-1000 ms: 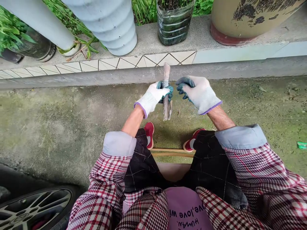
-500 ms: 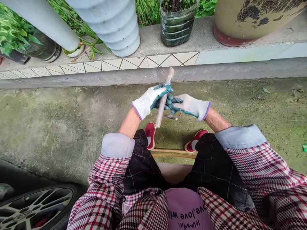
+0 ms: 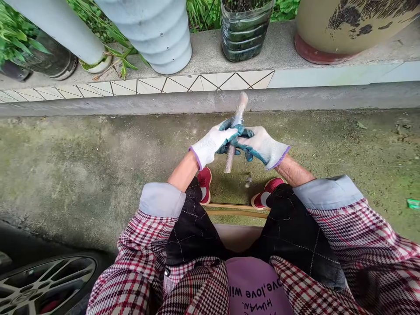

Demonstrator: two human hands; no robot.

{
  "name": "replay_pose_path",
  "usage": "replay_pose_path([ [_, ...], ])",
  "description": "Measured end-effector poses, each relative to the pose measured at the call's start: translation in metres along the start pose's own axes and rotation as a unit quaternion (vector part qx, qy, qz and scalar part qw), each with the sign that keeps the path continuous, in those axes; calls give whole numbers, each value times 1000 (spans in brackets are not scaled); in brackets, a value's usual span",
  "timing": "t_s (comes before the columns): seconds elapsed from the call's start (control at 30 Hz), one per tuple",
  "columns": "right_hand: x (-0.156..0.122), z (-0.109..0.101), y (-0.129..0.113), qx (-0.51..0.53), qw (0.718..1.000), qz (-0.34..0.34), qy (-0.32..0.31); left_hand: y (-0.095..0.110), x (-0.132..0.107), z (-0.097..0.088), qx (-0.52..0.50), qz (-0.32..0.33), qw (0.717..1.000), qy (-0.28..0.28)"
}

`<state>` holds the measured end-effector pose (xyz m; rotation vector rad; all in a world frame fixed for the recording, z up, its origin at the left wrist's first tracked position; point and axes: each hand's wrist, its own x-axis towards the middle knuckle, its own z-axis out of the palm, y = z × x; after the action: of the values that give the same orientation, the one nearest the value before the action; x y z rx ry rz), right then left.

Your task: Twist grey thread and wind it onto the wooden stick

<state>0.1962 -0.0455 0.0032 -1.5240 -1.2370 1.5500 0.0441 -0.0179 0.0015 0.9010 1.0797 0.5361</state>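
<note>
A pale pinkish stick (image 3: 242, 105), glossy as if wrapped in clear film, slants between my hands above the concrete floor. My left hand (image 3: 226, 136), in a white glove with a teal palm, is closed around its middle. My right hand (image 3: 254, 142), in a matching glove, has curled fingers pressed against the stick from the right side, touching the left fingers. What lies between the fingertips is hidden. Below my right hand a small pale-tipped thing (image 3: 248, 180) is blurred; I cannot tell whether it hangs or lies on the ground.
A low ledge (image 3: 210, 48) runs ahead, bearing a ribbed white pot (image 3: 157, 39), a cut plastic bottle planter (image 3: 244, 37) and a large tan pot (image 3: 344, 30). A car wheel (image 3: 42, 284) is at lower left. Red shoes (image 3: 204, 186) stand below.
My left hand and the stick have shifted slightly right. My right fingers have closed in on the stick. The small pale-tipped thing appears lower and farther right.
</note>
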Motion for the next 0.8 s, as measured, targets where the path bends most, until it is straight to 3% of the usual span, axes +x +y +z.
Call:
replay_pose_path([
  [0.1, 0, -5, -3, 48, 998, -38, -7, 4, -14, -8, 46, -8, 998, -44],
  [0.2, -2, -8, -6, 30, 997, -55, -41, 5, -29, -15, 152, -50, 985, -70],
  [0.3, -7, -8, -6, -84, 993, -79, -32, -2, -40, -19, 233, -62, 970, -13],
  [0.47, -27, -7, 0, -298, 949, -94, -32, -23, -53, -37, 356, -37, 932, 49],
  [0.53, -41, -7, 3, -338, 935, -93, -49, -28, -58, -47, 464, -31, 883, 71],
  [0.57, -48, -7, 5, -353, 929, -96, -57, -30, -60, -51, 531, -25, 843, 79],
  [0.67, -68, -11, 8, -364, 921, -103, -87, -31, -63, -59, 720, -48, 685, 102],
  [0.73, -77, -17, 10, -349, 926, -111, -92, -31, -67, -57, 790, -73, 603, 78],
  [0.8, -80, -24, 12, -336, 930, -136, -68, -33, -73, -52, 826, -71, 558, 19],
])
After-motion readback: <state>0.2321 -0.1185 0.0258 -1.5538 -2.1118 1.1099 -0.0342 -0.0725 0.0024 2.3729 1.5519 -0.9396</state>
